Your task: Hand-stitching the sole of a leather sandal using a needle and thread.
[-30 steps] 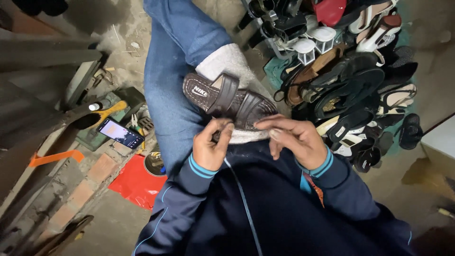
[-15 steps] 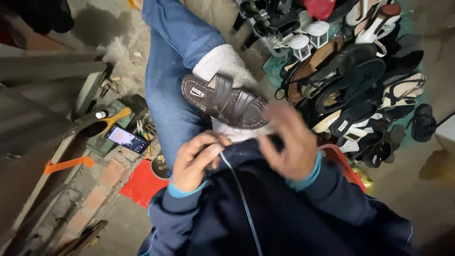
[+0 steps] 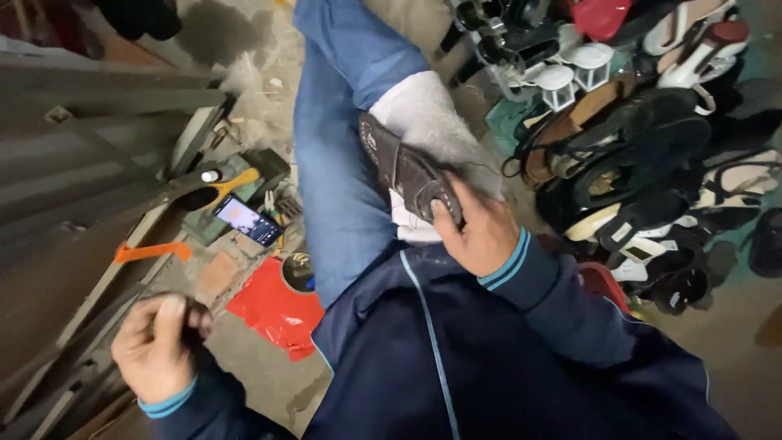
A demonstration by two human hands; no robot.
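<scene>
Brown leather, that sandal [image 3: 405, 169], lying on a pale cloth [image 3: 423, 114] over the person's jeans [image 3: 334, 163], propped on its edge so the sole faces the floor side. The right hand [image 3: 481, 228] clamps its near end, thumb pressed over the toe and fingers curled behind. The left hand [image 3: 159, 346] is drawn far out to the side, low by the red sheet [image 3: 273, 310], fingers pinched shut; it looks like a thread pull, though I cannot make out any thread or needle.

To do this well, I'd say keep the right-hand grip firm so the sandal doesn't twist on the knee, and draw the left hand straight away in line with the stitch.

Its long axis runs diagonally, the far end up toward the knee, the near end down toward the person's chest. A phone [image 3: 248, 220] lies lit on the floor nearby; a shoe pile [image 3: 643, 163] sits to the right.
</scene>
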